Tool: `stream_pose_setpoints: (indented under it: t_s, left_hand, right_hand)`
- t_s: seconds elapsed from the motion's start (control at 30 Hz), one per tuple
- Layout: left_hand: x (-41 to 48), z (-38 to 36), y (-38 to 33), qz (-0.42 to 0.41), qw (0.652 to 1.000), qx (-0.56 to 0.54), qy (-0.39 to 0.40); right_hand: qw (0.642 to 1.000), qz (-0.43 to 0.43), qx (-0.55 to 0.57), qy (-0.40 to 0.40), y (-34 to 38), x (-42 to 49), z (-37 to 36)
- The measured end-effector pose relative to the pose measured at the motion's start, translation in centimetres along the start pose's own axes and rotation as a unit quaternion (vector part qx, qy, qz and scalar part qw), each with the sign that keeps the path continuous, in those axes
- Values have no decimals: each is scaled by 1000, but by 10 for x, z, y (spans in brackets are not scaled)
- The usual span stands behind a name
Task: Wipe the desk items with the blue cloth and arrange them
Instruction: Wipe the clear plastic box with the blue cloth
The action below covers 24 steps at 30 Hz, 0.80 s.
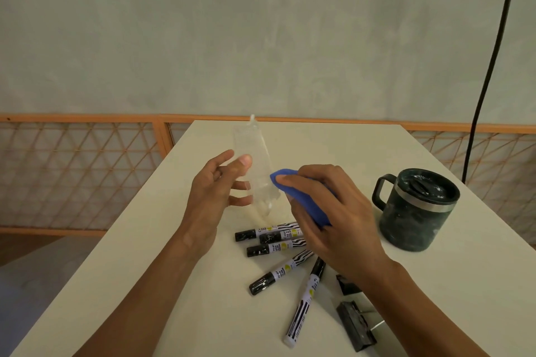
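2 clips point(356, 324), 5 markers point(275, 248), 1 mug point(414, 211), 1 bottle point(251, 142).

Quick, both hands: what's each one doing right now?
Left hand: holds the clear bottle.
Right hand: grips the blue cloth, pressed against the bottle.

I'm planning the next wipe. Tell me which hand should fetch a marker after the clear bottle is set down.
Probably left. The right hand grips the blue cloth and is needed for wiping; the left hand holds only the clear bottle, and the markers lie on the desk just below it.
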<state>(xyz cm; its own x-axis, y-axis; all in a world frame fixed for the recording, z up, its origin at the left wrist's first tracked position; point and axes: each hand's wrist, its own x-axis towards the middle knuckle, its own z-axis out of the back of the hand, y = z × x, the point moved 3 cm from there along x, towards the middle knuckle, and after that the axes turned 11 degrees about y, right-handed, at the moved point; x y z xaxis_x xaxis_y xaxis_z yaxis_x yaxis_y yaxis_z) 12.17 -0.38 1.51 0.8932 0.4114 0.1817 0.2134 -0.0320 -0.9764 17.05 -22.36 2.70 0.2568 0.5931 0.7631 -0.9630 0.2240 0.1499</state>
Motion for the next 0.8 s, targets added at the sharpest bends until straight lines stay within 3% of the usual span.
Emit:
stream_pose_setpoints:
  t_s: [0.8]
  left_hand:
    - [-1,-3,2,-24,1000,13,-12]
  right_hand:
    - [998,-6,-55,-10,7,0,-16]
